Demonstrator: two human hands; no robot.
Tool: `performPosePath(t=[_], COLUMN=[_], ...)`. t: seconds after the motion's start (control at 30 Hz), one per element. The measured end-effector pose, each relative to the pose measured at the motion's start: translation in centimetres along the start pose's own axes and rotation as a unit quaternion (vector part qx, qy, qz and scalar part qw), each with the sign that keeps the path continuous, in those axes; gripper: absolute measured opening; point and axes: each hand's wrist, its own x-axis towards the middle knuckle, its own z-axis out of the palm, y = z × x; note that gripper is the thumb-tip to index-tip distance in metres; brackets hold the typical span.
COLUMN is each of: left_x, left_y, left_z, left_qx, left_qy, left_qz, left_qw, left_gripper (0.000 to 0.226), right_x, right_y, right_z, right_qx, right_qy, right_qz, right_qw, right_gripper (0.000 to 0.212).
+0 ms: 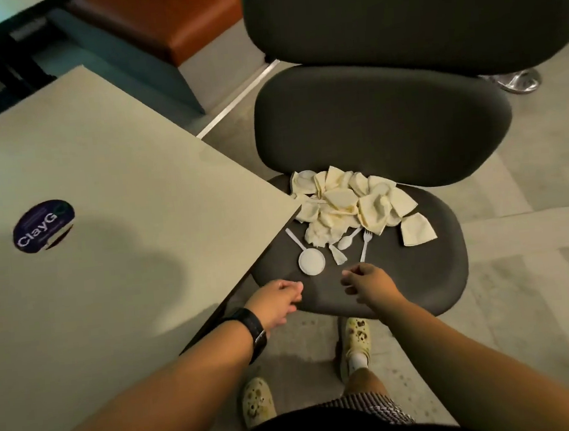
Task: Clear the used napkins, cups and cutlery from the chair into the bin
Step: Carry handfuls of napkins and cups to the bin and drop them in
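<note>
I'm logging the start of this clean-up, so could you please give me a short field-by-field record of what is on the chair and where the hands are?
surface: dark chair seat
napkins: crumpled cream pile at the back of the seat; one loose napkin to its right
cutlery: white fork, white spoon, white stirrer
round item: white lid or cup, cannot tell which
left hand: over the seat's front edge, holding nothing
right hand: near the fork's handle, holding nothing
bin: not in view
beside: table on the left
</note>
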Motion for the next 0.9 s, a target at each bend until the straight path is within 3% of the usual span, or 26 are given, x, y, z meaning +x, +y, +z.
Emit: performPosePath(t=[0.23, 0.4, 0.57, 0.9], left_x=[7.7, 13.8, 19.6, 34.3], left_y=[7.8, 10.7, 12.1, 14.6], left_z=[6.6, 9.7, 10.2, 11.3], left_qx=[-0.093, -0.099, -0.033, 0.181], left_qy=[0.026, 0.053, 0.081, 0.165], left_qz=[-0.061, -0.095, -0.096, -0.023], left_qw=[0.993, 0.989, 0.991, 0.969], left_gripper=[0.011, 0.013, 0.021, 0.065], right_x=[9.3, 16.5, 21.6, 31.2], right_y=[-1.5, -1.6, -0.7, 1.5], right_z=[-10.4, -15.1, -15.6, -12.8], right_qx=[-0.079, -0.061, -0.004, 0.077], right_qy=[-0.024, -0.004, 0.030, 0.106], right_qz=[-0.002, 0.034, 0.088, 0.173], right_qw=[0.997, 0.998, 0.996, 0.976], right_gripper=[0.016, 0.018, 0.020, 0.078])
